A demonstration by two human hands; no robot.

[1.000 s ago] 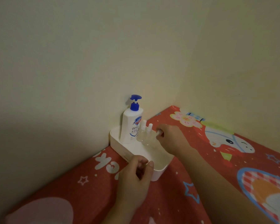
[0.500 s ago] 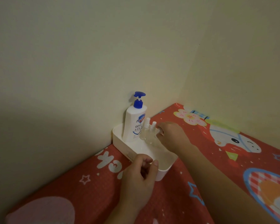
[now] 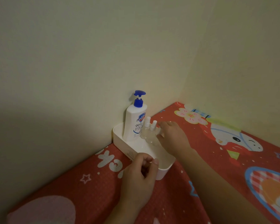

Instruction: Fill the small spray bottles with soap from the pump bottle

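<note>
Left hand (image 3: 140, 178) is sitting nearest, fingers curled over the near rim of the white rectangular plastic tray (image 3: 166, 169), steadying it. Right hand (image 3: 171, 135) is reaching into the tray, fingers wrapping the small clear plastic spray bottles (image 3: 149, 132) with white nozzles; exact grip partly hidden. Just behind them, the tall white pump bottle (image 3: 135, 123) with glossy body and blue pump head is standing upright at the tray's far end, against the wall corner. All on a red printed cloth surface (image 3: 87, 183). Step looks like picking out a spray bottle; next move probably needs lifting it clear and unscrewing its nozzle.
</note>
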